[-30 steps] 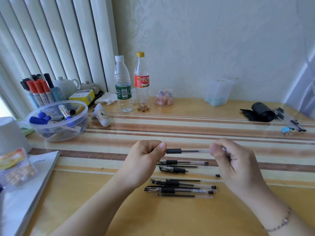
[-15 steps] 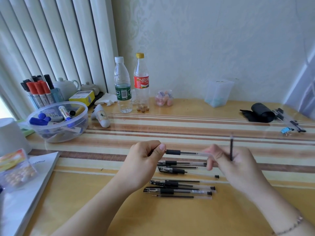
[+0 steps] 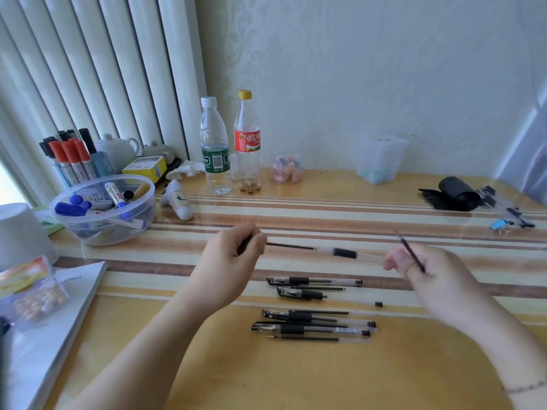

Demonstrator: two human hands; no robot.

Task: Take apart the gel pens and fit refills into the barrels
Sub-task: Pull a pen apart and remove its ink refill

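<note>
My left hand (image 3: 233, 255) pinches the tip end of a black refill (image 3: 290, 246), which is drawn partly out of a clear barrel (image 3: 344, 253) with a black grip. My right hand (image 3: 420, 266) holds the barrel's far end, and a second dark refill (image 3: 410, 251) sticks up from between its fingers. Both hands hover above the table. Below them lie several black gel pens and loose refills (image 3: 313, 306), plus a small black end cap (image 3: 378, 304).
A clear bowl of markers (image 3: 103, 208) sits at the left, with a marker cup, teapots and two bottles (image 3: 215, 146) behind it. A white cup and a booklet (image 3: 59, 306) lie at the near left. At the far right are a black roll (image 3: 455, 193) and more pens.
My hands have moved apart: the left pulled the refill leftward out of the barrel, and the right shifted right with the barrel. The second refill in my right hand now tilts upward.
</note>
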